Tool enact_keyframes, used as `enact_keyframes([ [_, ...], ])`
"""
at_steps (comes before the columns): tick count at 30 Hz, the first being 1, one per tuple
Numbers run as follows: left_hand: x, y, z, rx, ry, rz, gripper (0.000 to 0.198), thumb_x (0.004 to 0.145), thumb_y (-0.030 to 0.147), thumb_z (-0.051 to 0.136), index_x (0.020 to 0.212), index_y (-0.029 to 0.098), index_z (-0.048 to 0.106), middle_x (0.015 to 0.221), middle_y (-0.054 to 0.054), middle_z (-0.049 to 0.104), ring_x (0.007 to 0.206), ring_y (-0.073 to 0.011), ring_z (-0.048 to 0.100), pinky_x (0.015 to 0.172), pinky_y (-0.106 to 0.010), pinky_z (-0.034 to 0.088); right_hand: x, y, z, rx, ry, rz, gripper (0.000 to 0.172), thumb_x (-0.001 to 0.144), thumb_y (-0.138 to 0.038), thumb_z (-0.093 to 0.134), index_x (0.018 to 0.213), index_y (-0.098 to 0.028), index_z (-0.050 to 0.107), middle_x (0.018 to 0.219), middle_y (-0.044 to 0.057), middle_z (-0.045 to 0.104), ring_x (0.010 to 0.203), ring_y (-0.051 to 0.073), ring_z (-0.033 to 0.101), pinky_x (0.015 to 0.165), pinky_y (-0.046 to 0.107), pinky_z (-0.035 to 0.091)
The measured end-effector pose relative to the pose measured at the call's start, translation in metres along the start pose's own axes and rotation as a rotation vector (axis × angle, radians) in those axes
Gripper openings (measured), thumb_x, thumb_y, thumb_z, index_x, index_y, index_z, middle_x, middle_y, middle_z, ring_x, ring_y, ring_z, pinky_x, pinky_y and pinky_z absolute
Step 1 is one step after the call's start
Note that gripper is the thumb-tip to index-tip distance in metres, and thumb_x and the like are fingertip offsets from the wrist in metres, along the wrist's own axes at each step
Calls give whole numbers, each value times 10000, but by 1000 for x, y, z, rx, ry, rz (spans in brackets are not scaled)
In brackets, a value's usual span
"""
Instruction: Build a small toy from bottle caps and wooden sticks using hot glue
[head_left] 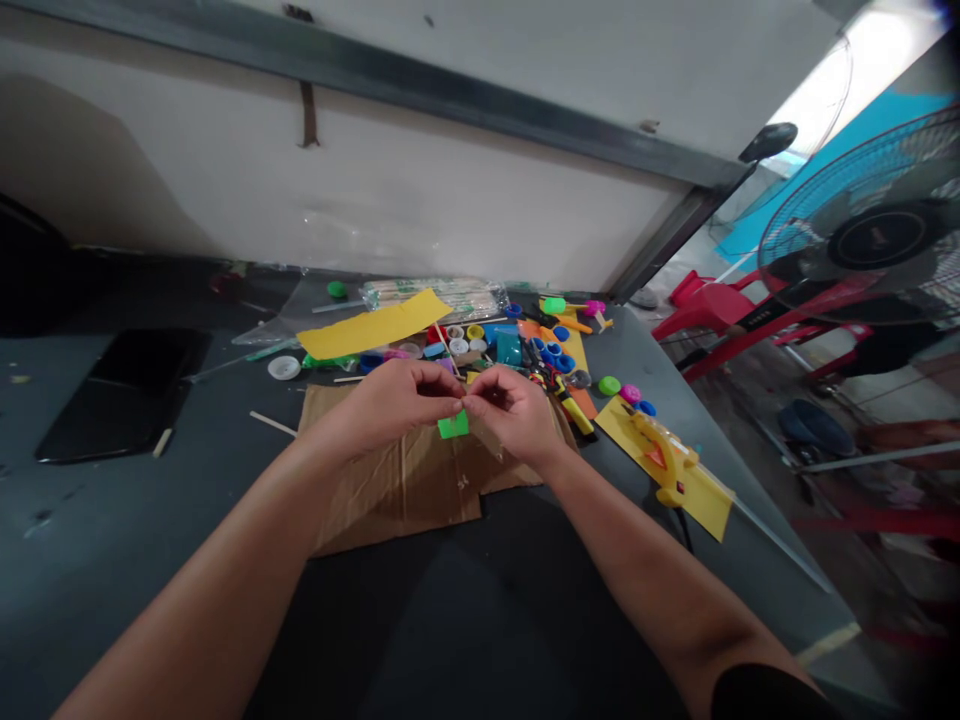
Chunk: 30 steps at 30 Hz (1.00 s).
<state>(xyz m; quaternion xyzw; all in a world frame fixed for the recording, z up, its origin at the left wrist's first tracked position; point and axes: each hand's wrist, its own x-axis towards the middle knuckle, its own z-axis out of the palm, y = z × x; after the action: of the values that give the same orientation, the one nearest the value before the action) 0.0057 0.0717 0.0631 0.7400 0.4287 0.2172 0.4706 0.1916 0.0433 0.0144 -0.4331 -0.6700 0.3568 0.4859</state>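
Over the cardboard sheet (397, 490), my left hand (394, 405) and my right hand (514, 415) meet fingertip to fingertip, both closed in a pinch. A thin wooden stick (446, 345) slants up from between them, and my left fingers appear to grip its lower end. What my right fingertips pinch is hidden. Just below the fingertips shows a small bright green piece (453, 427); I cannot tell whether it is joined to the stick. Behind the hands lie bottle caps, including white caps (456, 340) and blue caps (553, 352).
A yellow glue gun (667, 460) rests on yellow card (709, 500) at the right, its cord trailing forward. A yellow-handled cutter (577, 412) lies beside the cardboard. At left is a black phone (120, 390). Bagged sticks (465, 297) lie near the wall; a fan (877, 235) stands right.
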Motion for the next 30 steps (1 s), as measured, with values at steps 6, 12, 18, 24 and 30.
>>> enact_keyframes([
  [6,3,-4,6,-41,56,4,145,735,321,655,768,188,700,750,-12,696,697,-153,614,634,-266,452,0,-1,-4,-26,-19,47,121,821,-324,646,819,-212,601,757,-1,609,673,129,556,616,266,452],
  [12,3,-2,11,-42,116,-15,141,734,309,653,763,177,691,758,-18,693,699,-151,604,638,-270,439,1,-5,-4,41,-25,84,79,817,-278,603,859,-212,596,768,6,602,674,131,564,603,265,459],
  [18,4,-4,10,-37,90,-25,160,729,316,654,794,176,694,779,-19,699,712,-160,612,649,-277,441,1,-2,-3,69,-19,55,98,776,-230,634,854,-207,579,769,1,602,695,131,569,637,275,467],
  [24,3,-2,8,-47,57,-35,161,727,314,658,807,181,701,794,-17,710,730,-163,618,668,-277,442,2,-4,-3,68,-18,75,99,758,-238,631,840,-208,585,763,1,607,684,129,564,630,278,464],
  [30,4,0,16,-120,116,-54,110,691,286,652,698,176,652,698,2,642,648,-134,553,602,-260,397,4,-6,-1,138,-13,124,115,718,-215,629,812,-210,562,733,-13,574,669,120,536,586,252,448],
])
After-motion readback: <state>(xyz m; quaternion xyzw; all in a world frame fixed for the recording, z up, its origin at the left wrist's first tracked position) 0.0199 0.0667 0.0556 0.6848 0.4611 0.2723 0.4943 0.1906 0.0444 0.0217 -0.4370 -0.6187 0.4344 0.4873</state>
